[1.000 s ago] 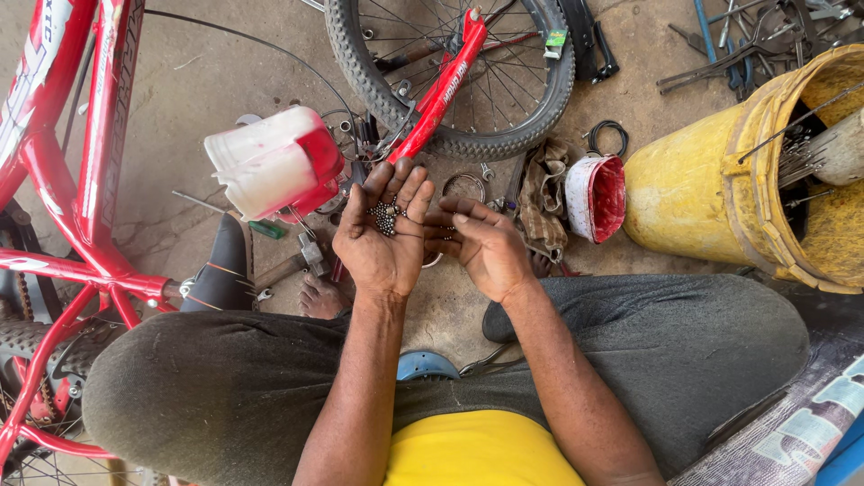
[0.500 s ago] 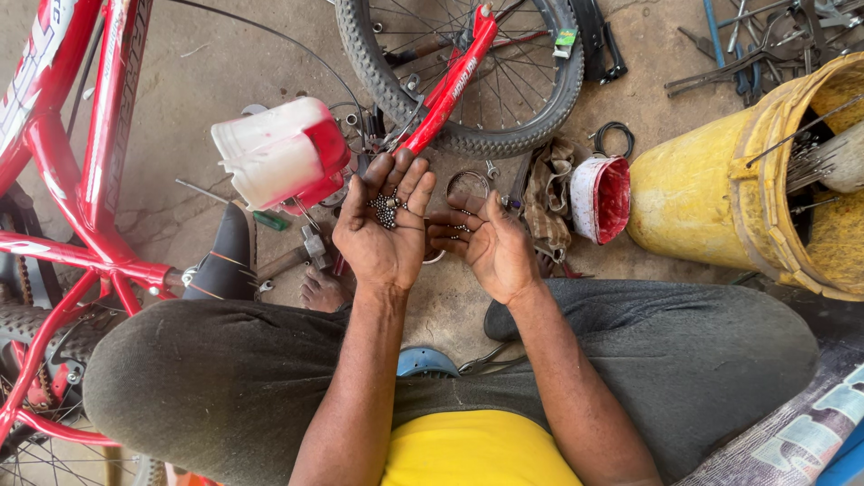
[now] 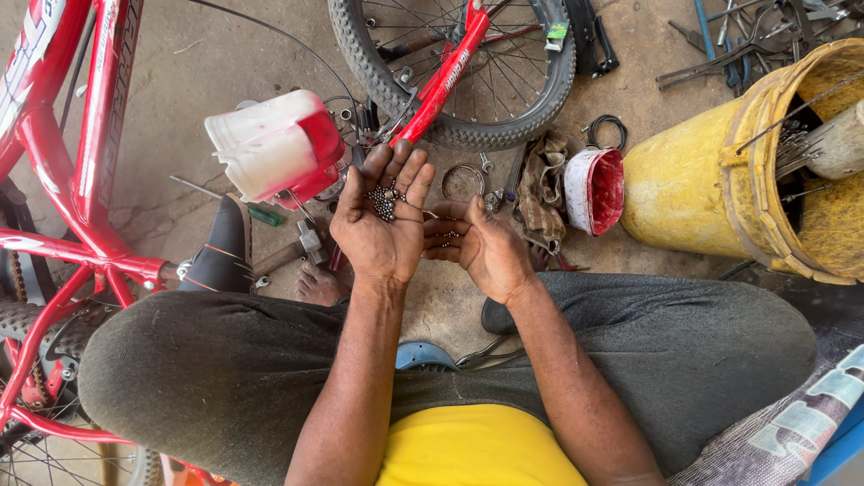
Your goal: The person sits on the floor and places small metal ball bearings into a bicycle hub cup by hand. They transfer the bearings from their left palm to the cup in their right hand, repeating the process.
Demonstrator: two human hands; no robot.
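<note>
My left hand [image 3: 382,220] is held palm up over the concrete floor, cupping a small heap of steel bearing balls [image 3: 384,202]. My right hand [image 3: 481,247] sits just to its right, fingers curled toward the left palm and touching it near the balls; a few balls seem to lie on those fingers. Just beyond the hands stands a white and red plastic container [image 3: 274,148], and a metal ring [image 3: 463,182] lies on the floor.
A red bicycle frame [image 3: 85,180] stands at my left. A red fork and wheel [image 3: 454,67] lie ahead. A dirty rag [image 3: 540,184], a red-lined lid [image 3: 594,191] and a yellow bucket [image 3: 720,171] of spokes sit right. A hammer [image 3: 288,252] lies by my foot.
Both hands stay together over the floor with the balls in the left palm. The view has shifted slightly; the right fingers have curled in a little closer to the left palm.
</note>
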